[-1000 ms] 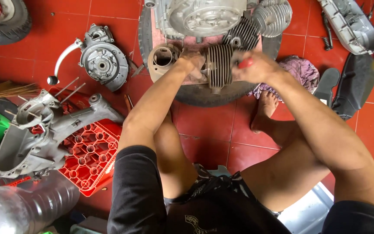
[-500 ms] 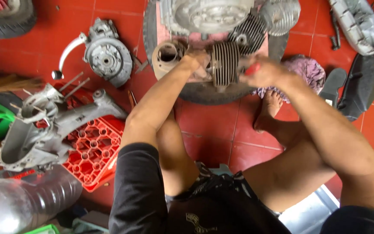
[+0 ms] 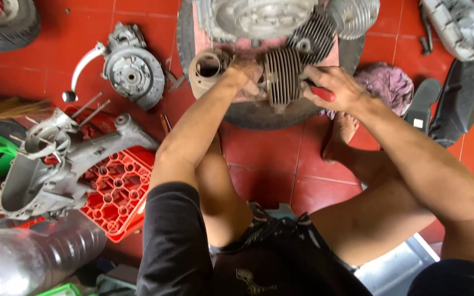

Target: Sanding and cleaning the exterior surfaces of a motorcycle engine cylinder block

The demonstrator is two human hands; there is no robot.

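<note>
Left hand (image 3: 246, 74) clamped on the finned cylinder (image 3: 282, 77), steadying it atop the tyre (image 3: 259, 112). Right hand (image 3: 333, 87), at three o'clock of it, fist closed around a red-handled tool (image 3: 323, 94).

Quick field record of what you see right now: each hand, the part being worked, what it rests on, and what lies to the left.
left hand: grips the finned cylinder at its near-left end
right hand: holds a red-handled tool against the cylinder's right side
finned cylinder: lying on its side, fins upright
support: tyre on the red tile floor
left of work: grey engine casing on a red plastic crate
tool tip: hidden
</note>
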